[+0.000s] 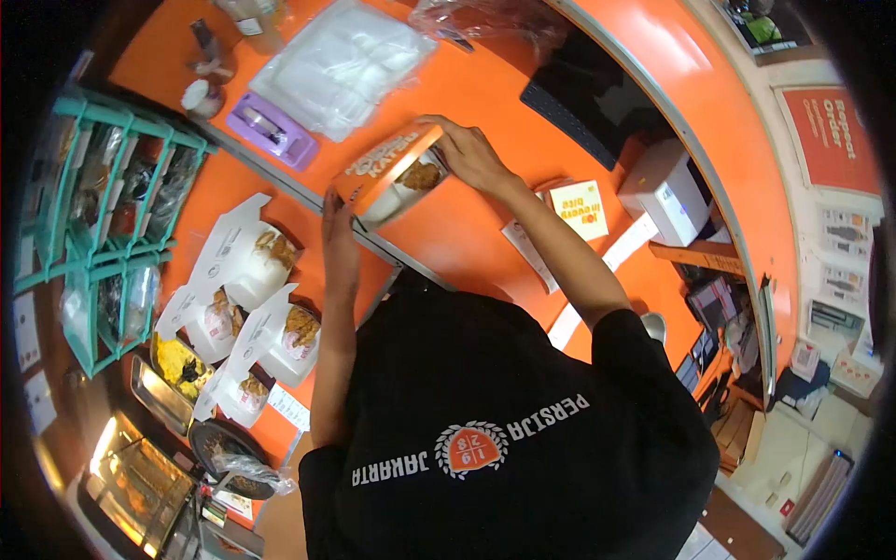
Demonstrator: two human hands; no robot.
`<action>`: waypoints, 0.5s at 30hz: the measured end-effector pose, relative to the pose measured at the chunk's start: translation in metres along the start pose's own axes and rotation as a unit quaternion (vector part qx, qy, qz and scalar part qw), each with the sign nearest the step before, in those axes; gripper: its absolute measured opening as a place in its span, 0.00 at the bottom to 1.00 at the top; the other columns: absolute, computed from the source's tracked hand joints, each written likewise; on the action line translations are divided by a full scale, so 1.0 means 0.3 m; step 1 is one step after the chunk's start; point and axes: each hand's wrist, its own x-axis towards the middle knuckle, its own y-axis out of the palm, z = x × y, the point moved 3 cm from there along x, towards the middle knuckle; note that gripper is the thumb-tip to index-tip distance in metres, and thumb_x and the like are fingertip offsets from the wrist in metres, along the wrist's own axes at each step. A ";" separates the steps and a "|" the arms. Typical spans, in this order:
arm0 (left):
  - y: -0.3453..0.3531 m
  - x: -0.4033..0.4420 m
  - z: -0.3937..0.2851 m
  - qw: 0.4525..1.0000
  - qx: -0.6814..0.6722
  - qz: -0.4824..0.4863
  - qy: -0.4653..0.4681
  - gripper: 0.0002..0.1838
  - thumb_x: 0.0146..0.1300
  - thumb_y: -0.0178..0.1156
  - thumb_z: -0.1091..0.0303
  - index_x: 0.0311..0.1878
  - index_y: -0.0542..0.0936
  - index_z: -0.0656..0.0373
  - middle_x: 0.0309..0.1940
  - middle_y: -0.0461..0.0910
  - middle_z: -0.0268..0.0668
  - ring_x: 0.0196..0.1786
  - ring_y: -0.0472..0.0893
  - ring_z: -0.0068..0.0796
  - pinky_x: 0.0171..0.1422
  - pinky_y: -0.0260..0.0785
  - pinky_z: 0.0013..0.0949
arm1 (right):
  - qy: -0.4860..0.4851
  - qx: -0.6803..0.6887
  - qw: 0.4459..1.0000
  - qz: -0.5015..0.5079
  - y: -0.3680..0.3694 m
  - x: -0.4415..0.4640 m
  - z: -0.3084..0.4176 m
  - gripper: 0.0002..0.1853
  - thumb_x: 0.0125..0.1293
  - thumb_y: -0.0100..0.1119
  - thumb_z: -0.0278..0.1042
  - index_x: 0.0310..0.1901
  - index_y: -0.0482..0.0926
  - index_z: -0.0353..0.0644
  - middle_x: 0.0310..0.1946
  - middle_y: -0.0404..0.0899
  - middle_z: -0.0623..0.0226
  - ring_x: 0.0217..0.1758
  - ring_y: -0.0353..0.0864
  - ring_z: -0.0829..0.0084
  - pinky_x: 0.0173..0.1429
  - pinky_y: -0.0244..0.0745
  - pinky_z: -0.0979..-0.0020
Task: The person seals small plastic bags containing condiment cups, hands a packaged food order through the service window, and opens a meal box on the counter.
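Note:
An orange and white food box (387, 177), with fried food showing through its side opening, is held between my two hands over the orange counter. My right hand (471, 159) grips its right end, fingers over the top edge. My left hand (341, 247) presses against its left end, fingers close together. Left of my left forearm, white boxes with raised lids and fried food inside stand in a group, among them one at the back (261, 266) and one nearer my forearm (291, 345).
Clear plastic bags (341, 65) and a purple tape dispenser (273, 131) lie beyond the box. A teal rack (121, 205) stands left. On the right are a black keyboard (569, 121), a white printer (665, 194) with a paper strip, and a printed card (579, 209).

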 end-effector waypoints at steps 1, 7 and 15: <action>0.007 0.003 0.000 0.999 -0.012 -0.029 -0.007 0.33 0.82 0.48 0.59 0.84 0.56 0.62 0.81 0.59 0.45 0.83 0.60 0.35 0.86 0.50 0.39 | 0.034 0.016 0.999 0.033 -0.012 -0.013 0.022 0.22 0.80 0.41 0.33 0.72 0.72 0.50 0.46 0.85 0.45 0.48 0.88 0.49 0.59 0.81 0.51; -0.009 0.048 0.089 0.999 -0.001 -0.034 0.002 0.33 0.82 0.44 0.66 0.84 0.51 0.67 0.83 0.56 0.48 0.84 0.57 0.37 0.87 0.47 0.39 | 0.005 0.048 0.999 -0.015 0.071 -0.103 -0.055 0.29 0.75 0.44 0.28 0.77 0.66 0.53 0.39 0.85 0.52 0.37 0.87 0.57 0.49 0.83 0.57; -0.016 0.034 -0.014 0.994 0.058 -0.064 -0.060 0.34 0.79 0.57 0.60 0.79 0.62 0.74 0.71 0.75 0.47 0.72 0.75 0.32 0.75 0.67 0.32 | 0.117 0.009 0.990 0.077 -0.036 -0.053 0.003 0.29 0.72 0.43 0.28 0.75 0.69 0.51 0.45 0.86 0.41 0.47 0.88 0.43 0.61 0.81 0.48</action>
